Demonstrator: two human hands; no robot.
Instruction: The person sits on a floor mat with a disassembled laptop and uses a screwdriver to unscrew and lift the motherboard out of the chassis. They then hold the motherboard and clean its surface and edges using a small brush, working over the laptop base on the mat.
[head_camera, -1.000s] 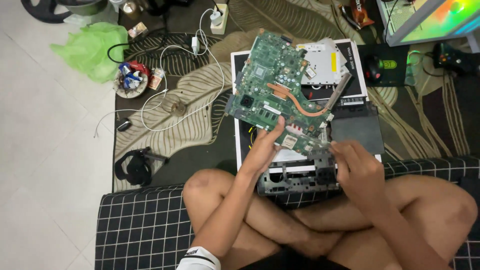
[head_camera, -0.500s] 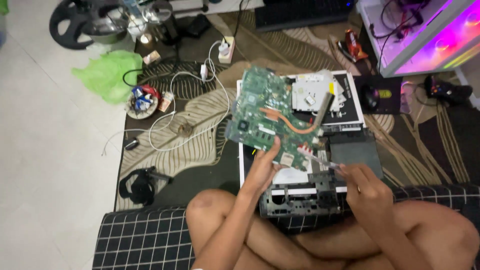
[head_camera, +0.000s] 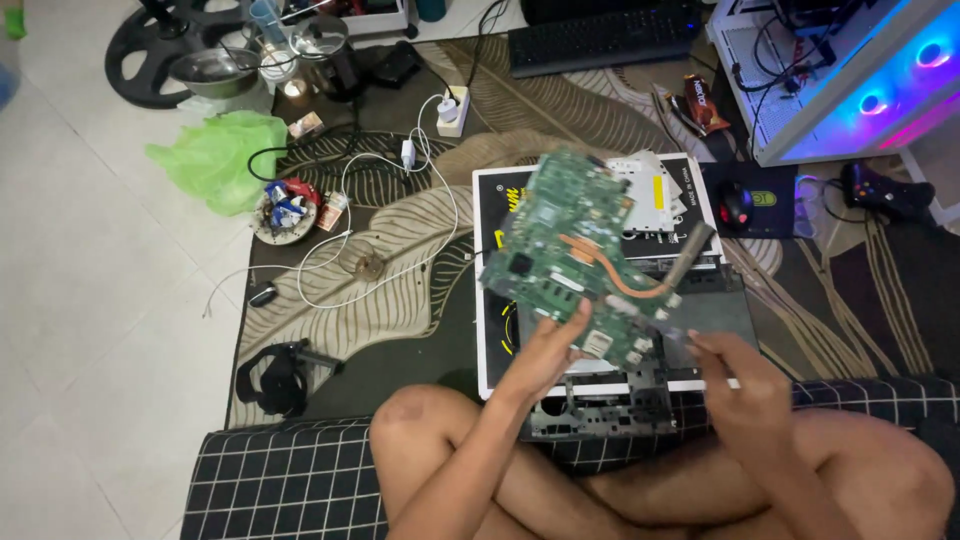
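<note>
Head view: seated cross-legged on the floor, a person lifts a green circuit board (head_camera: 580, 260) clear of the laptop shell (head_camera: 600, 405); left hand (head_camera: 545, 350) grips its 6 o'clock edge, right hand (head_camera: 745, 385) pinches a slim tool at 4 o'clock.

The green circuit board (head_camera: 580, 255) is motion-blurred, so its small parts cannot be told, and it hides most of the laptop chassis (head_camera: 610, 400) beneath. The right hand (head_camera: 745, 385) covers whatever its grip holds; the computer case (head_camera: 850, 70) is cut off by the top and right edges.
</note>
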